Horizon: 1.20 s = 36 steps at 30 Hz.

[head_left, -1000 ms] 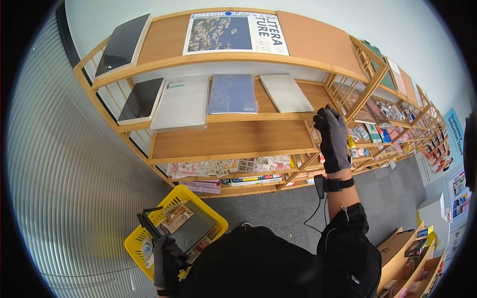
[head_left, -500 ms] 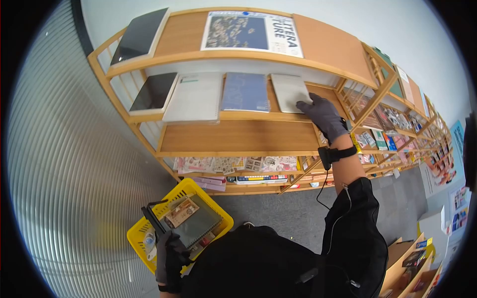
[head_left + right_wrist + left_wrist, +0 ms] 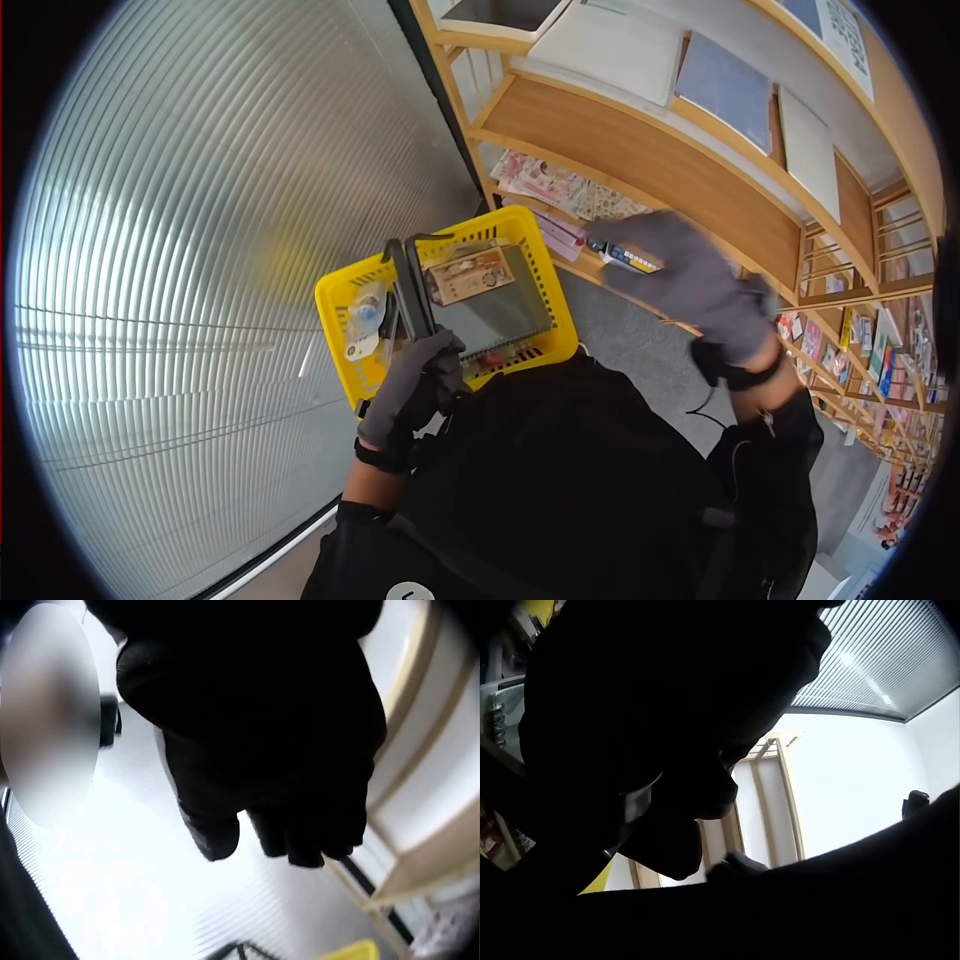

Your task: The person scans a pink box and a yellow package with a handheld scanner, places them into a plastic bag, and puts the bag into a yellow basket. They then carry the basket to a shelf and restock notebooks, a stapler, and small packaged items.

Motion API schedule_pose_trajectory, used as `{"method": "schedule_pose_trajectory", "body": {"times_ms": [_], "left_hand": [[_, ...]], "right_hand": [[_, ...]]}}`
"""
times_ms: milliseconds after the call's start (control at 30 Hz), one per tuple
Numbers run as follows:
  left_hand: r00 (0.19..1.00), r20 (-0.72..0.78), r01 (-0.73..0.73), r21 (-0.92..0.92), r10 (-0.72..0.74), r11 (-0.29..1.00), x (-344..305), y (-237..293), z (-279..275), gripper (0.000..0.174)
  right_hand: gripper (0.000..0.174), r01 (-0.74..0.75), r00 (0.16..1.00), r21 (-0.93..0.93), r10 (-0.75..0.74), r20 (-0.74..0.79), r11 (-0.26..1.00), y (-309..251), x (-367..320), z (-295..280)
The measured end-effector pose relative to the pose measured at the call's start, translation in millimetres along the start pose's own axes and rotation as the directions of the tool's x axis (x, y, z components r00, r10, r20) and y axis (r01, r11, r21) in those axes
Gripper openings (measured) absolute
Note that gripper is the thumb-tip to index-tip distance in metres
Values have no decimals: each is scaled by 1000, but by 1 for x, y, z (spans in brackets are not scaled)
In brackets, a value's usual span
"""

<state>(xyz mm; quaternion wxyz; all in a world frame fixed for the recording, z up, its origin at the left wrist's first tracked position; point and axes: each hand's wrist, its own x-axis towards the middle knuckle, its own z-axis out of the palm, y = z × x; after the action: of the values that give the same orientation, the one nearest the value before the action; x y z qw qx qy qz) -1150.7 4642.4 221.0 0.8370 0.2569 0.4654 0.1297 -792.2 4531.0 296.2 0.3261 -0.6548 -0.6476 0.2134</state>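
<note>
My gloved left hand (image 3: 418,385) grips the black handle (image 3: 412,290) of a yellow basket (image 3: 562,318). Inside the basket lie a dark grey spiral notebook (image 3: 505,318), a brown printed packet (image 3: 472,277) on top of it, and a clear package with a white tag (image 3: 362,345) at the left. Blurred by motion, my gloved right hand (image 3: 705,290) hovers between the basket and the shelf unit, its fingers loosely extended with nothing in them. The right wrist view shows this hand (image 3: 262,750) dark, fingertips pointing down. In the left wrist view the hand is mostly shadow.
A wooden shelf unit (image 3: 640,125) runs along the right. On it lie a blue notebook (image 3: 728,88), a pale spiral notebook (image 3: 808,150) and a white one (image 3: 615,50). Sticker sheets (image 3: 560,185) fill a lower shelf. A ribbed translucent wall (image 3: 220,220) borders the left.
My right hand touched the pale notebook on the shelf half a second ago, then came away toward the basket. The view has swung left and down. My left hand stays on the handle.
</note>
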Motion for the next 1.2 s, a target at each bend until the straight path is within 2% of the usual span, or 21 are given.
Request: {"method": "schedule_pose_trajectory", "body": {"times_ms": [33,100,167,200,267,300,400,433,533,700,800,933,1100,1200], "left_hand": [[1000,-7,-1,2,1,1000,0,-2,0,18],[1000,-25,-2,69,3,998,-2,-6,0,21],[999,-34,-5,97,9,995,-3,-6,2,22],[999,-36,-11,167,17,986,-7,-4,5,22],[999,-37,-26,305,39,952,-13,-1,8,21],[998,-40,-30,301,45,953,-13,-1,7,21],[999,6,-46,363,47,931,-12,-1,4,21],[999,6,-50,359,51,932,-12,-2,3,21],[999,13,-45,354,43,934,-10,-3,0,20],[1000,3,-28,306,28,952,3,-13,-23,19],[999,15,-45,278,42,959,6,-15,-29,18],[996,64,-74,306,57,949,-2,-7,-17,18],[996,85,-63,299,39,952,9,-8,-15,20],[999,30,-40,328,32,944,9,-5,-5,20]], "right_hand": [[49,155,975,-50,-145,168,987,10,14,27],[63,109,934,-161,-45,355,981,18,37,91],[82,177,937,-366,-42,347,914,37,58,156],[82,183,936,-366,-48,349,913,47,68,179],[89,254,966,-366,-216,141,895,62,85,212],[89,261,964,-365,-223,144,894,67,89,223],[90,163,966,-325,-85,242,932,65,99,235],[90,168,965,-327,-89,245,930,66,98,238],[79,54,918,-330,82,387,943,57,84,238],[65,6,910,-308,123,397,951,95,68,272],[48,-30,925,-251,122,360,968,100,59,280],[42,-77,907,-363,217,361,929,88,59,275],[58,-99,907,-260,194,373,961,80,52,250],[78,-74,960,-65,89,265,995,49,35,228]]}}
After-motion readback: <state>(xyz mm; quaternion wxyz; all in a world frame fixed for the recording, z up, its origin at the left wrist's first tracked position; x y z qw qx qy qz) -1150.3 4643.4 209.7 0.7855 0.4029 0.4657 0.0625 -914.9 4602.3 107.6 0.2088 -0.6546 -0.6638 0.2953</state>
